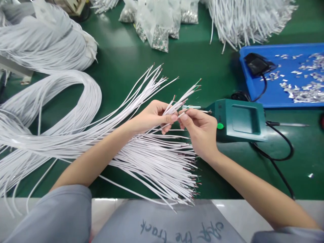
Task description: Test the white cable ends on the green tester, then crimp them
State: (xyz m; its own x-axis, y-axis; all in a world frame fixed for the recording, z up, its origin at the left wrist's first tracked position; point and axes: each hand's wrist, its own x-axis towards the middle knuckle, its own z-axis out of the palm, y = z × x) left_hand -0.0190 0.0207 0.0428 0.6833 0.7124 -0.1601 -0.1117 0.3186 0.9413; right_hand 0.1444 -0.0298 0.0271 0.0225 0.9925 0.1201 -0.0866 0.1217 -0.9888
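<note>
Several white cables (186, 94) pass through the closed fingers of my left hand (154, 116), their stripped ends with thin coloured wires pointing up and right. My right hand (199, 130) pinches the end of one white cable (181, 115) close beside the left fingertips. Just behind the right fingers sits a small green machine (238, 119) with a bright green button and a metal tip on its left side. Under and around my hands fans a large bundle of white cables (162, 162), its ends toward the right.
Coiled white cable (86, 87) lies at the left. A blue tray (278, 103) at the right holds small shiny metal pieces and a black adapter (258, 64). Bags of metal parts (159, 30) and more cables (243, 23) lie at the back. A pen (291, 124) and black cord (280, 175) lie near the machine.
</note>
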